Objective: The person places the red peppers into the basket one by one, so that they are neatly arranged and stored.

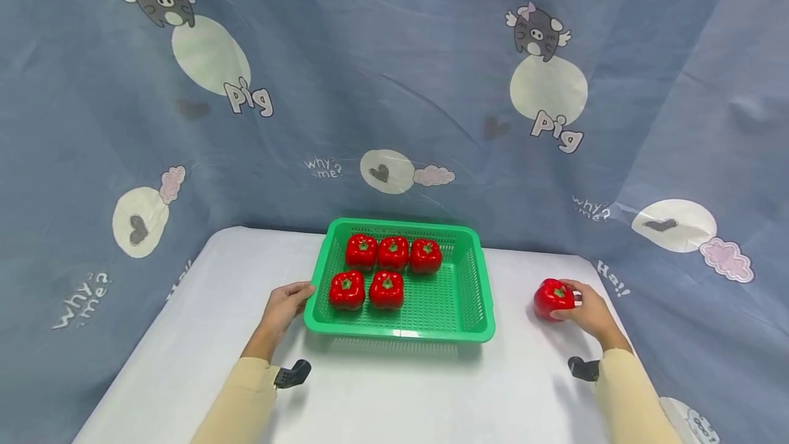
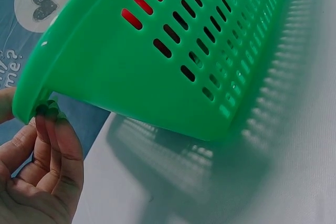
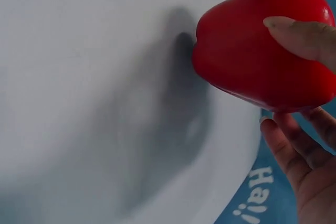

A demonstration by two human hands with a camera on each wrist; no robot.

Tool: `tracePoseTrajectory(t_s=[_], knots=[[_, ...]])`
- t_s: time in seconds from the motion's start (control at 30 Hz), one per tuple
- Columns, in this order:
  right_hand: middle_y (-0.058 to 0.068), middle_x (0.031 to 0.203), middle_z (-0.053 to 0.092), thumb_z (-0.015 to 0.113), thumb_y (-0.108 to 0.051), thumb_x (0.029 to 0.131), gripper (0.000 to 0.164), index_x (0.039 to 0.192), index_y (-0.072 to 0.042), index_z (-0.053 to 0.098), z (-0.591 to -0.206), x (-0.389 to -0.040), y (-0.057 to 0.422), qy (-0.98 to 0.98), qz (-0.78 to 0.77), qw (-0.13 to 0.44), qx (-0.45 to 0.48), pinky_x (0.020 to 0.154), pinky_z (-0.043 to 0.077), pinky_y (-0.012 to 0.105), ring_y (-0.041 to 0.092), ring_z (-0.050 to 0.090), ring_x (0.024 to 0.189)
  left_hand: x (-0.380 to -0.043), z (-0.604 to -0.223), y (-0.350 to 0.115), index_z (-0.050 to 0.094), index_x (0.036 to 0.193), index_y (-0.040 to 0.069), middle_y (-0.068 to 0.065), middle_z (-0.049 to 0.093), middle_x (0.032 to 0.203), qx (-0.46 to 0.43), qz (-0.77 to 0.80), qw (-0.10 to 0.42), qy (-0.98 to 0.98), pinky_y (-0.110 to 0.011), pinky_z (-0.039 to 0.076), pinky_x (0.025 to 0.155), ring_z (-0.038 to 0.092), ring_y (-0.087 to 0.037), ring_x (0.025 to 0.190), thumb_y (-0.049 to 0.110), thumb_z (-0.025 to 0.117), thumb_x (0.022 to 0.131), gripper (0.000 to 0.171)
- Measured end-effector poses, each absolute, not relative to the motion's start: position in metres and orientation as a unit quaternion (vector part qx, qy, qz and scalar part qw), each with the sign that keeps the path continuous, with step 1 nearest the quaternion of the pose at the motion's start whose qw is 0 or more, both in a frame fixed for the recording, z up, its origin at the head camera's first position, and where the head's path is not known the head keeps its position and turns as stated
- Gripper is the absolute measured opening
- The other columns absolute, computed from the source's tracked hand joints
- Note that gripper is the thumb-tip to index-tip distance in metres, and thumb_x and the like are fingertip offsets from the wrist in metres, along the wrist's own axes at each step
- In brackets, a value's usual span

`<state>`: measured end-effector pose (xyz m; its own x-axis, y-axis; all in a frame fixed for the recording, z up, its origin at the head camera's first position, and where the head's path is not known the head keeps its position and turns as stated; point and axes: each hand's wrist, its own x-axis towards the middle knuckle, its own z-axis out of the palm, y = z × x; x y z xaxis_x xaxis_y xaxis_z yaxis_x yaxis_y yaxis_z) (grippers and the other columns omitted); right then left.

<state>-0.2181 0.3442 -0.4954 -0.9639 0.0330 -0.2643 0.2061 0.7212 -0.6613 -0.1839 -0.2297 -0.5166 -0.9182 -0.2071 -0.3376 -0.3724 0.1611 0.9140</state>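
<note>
A green plastic basket (image 1: 401,331) stands at the far middle of the white table, with several red bell peppers (image 1: 386,290) inside its left and centre part. My left hand (image 1: 285,308) holds the basket's left rim; in the left wrist view its fingers (image 2: 65,142) curl under the rim's edge. On the right, my right hand (image 1: 590,312) grips another red bell pepper (image 1: 547,300) from its right side. The right wrist view shows the thumb on one side of this pepper (image 3: 236,56) and the fingers on the other. Whether it touches the table cannot be told.
The white table (image 1: 394,396) has its right edge close beside the right hand. Blue cloth (image 1: 394,88) printed with pigs and words hangs behind the basket and drops along both sides. Dark straps (image 1: 293,374) sit on both wrists.
</note>
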Motion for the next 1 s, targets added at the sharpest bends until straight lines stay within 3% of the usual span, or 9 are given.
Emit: tracePoseTrajectory(t_s=[0.23, 0.43, 0.73, 1.0], knots=[[0.033, 0.143, 0.029, 0.08, -0.023, 0.079, 0.09, 0.147, 0.003, 0.027, -0.486, -0.217, 0.334, 0.917, -0.38, 0.106, 0.05, 0.096, 0.044, 0.06, 0.053, 0.031, 0.126, -0.185, -0.515, -0.229, 0.052, 0.132, -0.006, -0.02, 0.06, 0.125, -0.185, 0.619, 0.06, 0.761, -0.043, 0.045, 0.101, 0.062, -0.016, 0.098, 0.026, 0.058, 0.097, 0.048], [0.031, 0.144, 0.029, 0.079, -0.025, 0.079, 0.089, 0.147, 0.001, 0.028, -0.476, -0.215, 0.323, 0.915, -0.392, 0.085, 0.03, 0.094, 0.046, 0.059, 0.053, 0.033, 0.127, -0.183, -0.517, -0.228, 0.052, 0.132, -0.005, -0.019, 0.06, 0.125, -0.19, 0.62, 0.064, 0.759, -0.042, 0.045, 0.102, 0.061, -0.02, 0.104, 0.027, 0.058, 0.097, 0.047], [0.028, 0.14, 0.035, 0.081, -0.024, 0.077, 0.086, 0.145, 0.0, 0.033, -0.454, -0.215, 0.305, 0.92, -0.389, 0.055, 0.0, 0.09, 0.051, 0.055, 0.05, 0.038, 0.125, -0.184, -0.517, -0.229, 0.052, 0.132, -0.005, -0.018, 0.06, 0.124, -0.188, 0.624, 0.066, 0.756, -0.041, 0.045, 0.102, 0.061, -0.013, 0.096, 0.027, 0.058, 0.097, 0.047], [0.026, 0.136, 0.04, 0.081, -0.019, 0.076, 0.081, 0.142, 0.0, 0.039, -0.444, -0.218, 0.289, 0.929, -0.368, 0.031, -0.04, 0.087, 0.053, 0.054, 0.048, 0.041, 0.122, -0.183, -0.517, -0.228, 0.051, 0.133, -0.005, -0.019, 0.059, 0.125, -0.184, 0.618, 0.067, 0.761, -0.042, 0.045, 0.102, 0.061, -0.019, 0.103, 0.027, 0.057, 0.098, 0.048]])
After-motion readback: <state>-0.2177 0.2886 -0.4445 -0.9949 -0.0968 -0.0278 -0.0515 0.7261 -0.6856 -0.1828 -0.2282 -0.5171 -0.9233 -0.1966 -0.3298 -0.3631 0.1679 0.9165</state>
